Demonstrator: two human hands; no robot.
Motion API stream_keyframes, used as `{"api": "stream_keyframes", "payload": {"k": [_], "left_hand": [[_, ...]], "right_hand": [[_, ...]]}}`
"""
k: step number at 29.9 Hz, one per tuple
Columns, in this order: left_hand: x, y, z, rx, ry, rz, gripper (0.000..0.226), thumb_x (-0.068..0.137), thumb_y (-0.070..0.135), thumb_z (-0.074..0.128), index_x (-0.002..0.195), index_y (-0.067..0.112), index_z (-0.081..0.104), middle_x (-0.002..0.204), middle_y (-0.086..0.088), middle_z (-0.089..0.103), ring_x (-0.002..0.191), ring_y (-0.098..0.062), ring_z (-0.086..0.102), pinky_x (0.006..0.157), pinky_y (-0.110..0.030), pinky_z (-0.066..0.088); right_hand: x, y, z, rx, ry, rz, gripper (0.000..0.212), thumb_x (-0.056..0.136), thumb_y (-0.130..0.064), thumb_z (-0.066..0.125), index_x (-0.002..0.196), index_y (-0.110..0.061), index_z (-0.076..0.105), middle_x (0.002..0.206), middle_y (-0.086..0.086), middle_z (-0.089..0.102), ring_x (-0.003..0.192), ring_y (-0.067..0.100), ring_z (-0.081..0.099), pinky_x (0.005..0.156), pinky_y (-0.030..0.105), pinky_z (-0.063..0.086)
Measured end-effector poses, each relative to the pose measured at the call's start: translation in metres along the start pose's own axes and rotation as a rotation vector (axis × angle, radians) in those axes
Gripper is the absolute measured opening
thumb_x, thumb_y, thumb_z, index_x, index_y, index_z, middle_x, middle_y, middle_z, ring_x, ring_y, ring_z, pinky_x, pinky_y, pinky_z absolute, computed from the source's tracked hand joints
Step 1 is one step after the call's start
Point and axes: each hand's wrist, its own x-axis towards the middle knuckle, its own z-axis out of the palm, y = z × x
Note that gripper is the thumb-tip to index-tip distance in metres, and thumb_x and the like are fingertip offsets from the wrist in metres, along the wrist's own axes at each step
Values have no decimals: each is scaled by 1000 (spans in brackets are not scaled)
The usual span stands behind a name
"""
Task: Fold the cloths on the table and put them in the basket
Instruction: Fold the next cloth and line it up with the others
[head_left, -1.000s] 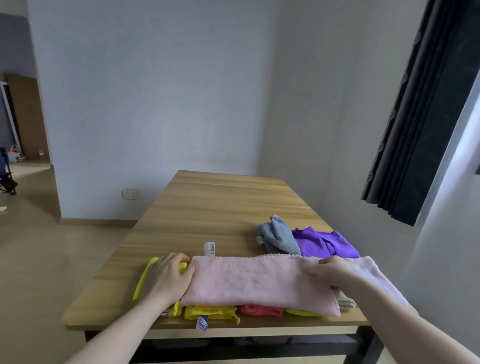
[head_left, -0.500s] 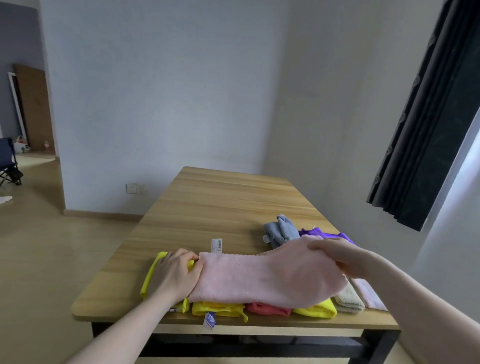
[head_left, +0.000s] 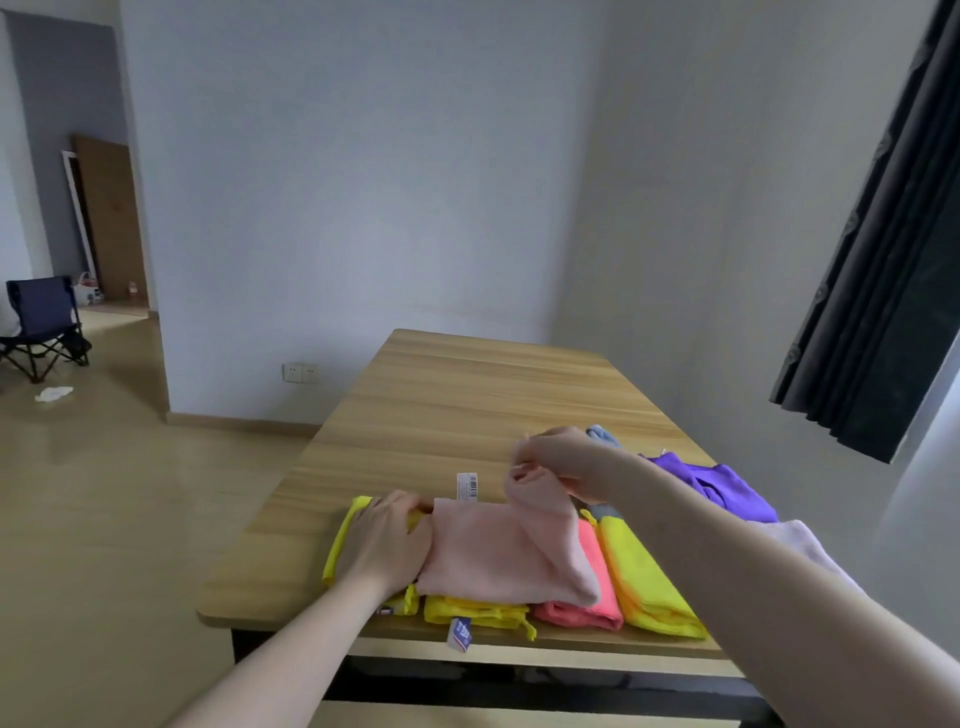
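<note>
Wooden table (head_left: 467, 405), lower centre: left hand (head_left: 387, 543) flat, pinning pink cloth (head_left: 488, 556); right hand (head_left: 563, 460) pinches its end, lifting it to fold.

single head view, looking forward and down, near table (head_left: 467, 405) edge close below

- A row of folded cloths (head_left: 524, 616) lies along the table's (head_left: 467, 395) near edge.
- A towel (head_left: 498, 556) lies on top of that row, toward its left.
- The left hand (head_left: 384, 540) rests on the towel's left end.
- The right hand (head_left: 566, 460) holds the towel's right end above the row.
- A crumpled cloth (head_left: 722, 486) lies behind the row, to the right.
</note>
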Motion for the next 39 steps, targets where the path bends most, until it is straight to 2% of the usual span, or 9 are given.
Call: {"api": "stream_keyframes", "payload": {"k": [3, 8, 9, 12, 16, 23, 29, 35, 39], "left_hand": [[-1, -1, -1, -33, 1, -12, 33, 92, 34, 44, 114, 38, 68, 120, 21, 65, 114, -7, 54, 98, -31, 45], [-3, 3, -6, -97, 15, -37, 30, 94, 31, 46, 112, 37, 69, 120, 18, 64, 114, -8, 55, 98, -32, 44], [-3, 2, -7, -108, 21, -35, 30, 95, 31, 46, 114, 36, 69, 121, 16, 65, 114, -9, 56, 98, -33, 45], [-3, 1, -9, -144, 29, -36, 31, 98, 32, 44, 113, 32, 70, 120, 11, 66, 108, -10, 58, 94, -34, 48], [-4, 2, -13, -260, 24, -69, 40, 89, 50, 38, 105, 35, 71, 113, 17, 67, 103, -6, 59, 93, -36, 50], [-7, 6, -16, -214, 22, -21, 45, 84, 67, 53, 116, 38, 65, 120, 20, 65, 110, -7, 58, 98, -37, 48], [-8, 15, -24, -115, -93, 84, 65, 72, 67, 59, 131, 40, 54, 137, 19, 51, 127, -10, 48, 108, -42, 39], [-14, 42, -32, 89, -299, 220, 79, 74, 71, 49, 146, 38, 47, 160, 14, 31, 147, -12, 27, 122, -40, 19], [-27, 34, -18, 278, -454, 286, 69, 98, 57, 41, 160, 36, 19, 169, 11, 6, 155, -9, 1, 127, -40, 0]], "right_hand": [[10, -4, 30, -72, -30, 3, 27, 58, -18, 69, 84, -11, 67, 78, 8, 56, 72, 21, 52, 66, 34, 42], [9, -4, 66, -85, -56, -1, 8, 83, -6, 65, 76, -8, 65, 69, 5, 59, 52, 16, 57, 58, 24, 55], [7, -3, 70, -60, -97, 7, 2, 86, -2, 66, 86, -4, 67, 76, 7, 65, 55, 17, 66, 66, 29, 62], [0, -1, 67, 64, -160, 15, 34, 89, -5, 72, 118, -2, 55, 115, 14, 60, 76, 28, 78, 76, 37, 64], [-5, 9, 40, 72, -68, -50, 44, 90, -11, 74, 129, -4, 55, 118, 13, 63, 79, 27, 78, 68, 37, 64], [-13, 58, -11, -298, 170, -3, 44, 89, -27, 72, 127, -11, 57, 103, 9, 71, 83, 19, 74, 55, 28, 58], [-18, 75, -11, -229, 30, 123, 32, 92, -36, 70, 110, -9, 67, 104, 9, 75, 84, 23, 76, 81, 42, 64], [-15, 75, -1, -178, 46, 167, 41, 88, -35, 73, 115, -3, 68, 85, 7, 65, 60, 18, 62, 50, 23, 51], [-14, 73, 4, 51, 23, 205, 40, 84, -19, 79, 116, -1, 64, 97, 13, 69, 74, 24, 67, 56, 27, 55]]}}
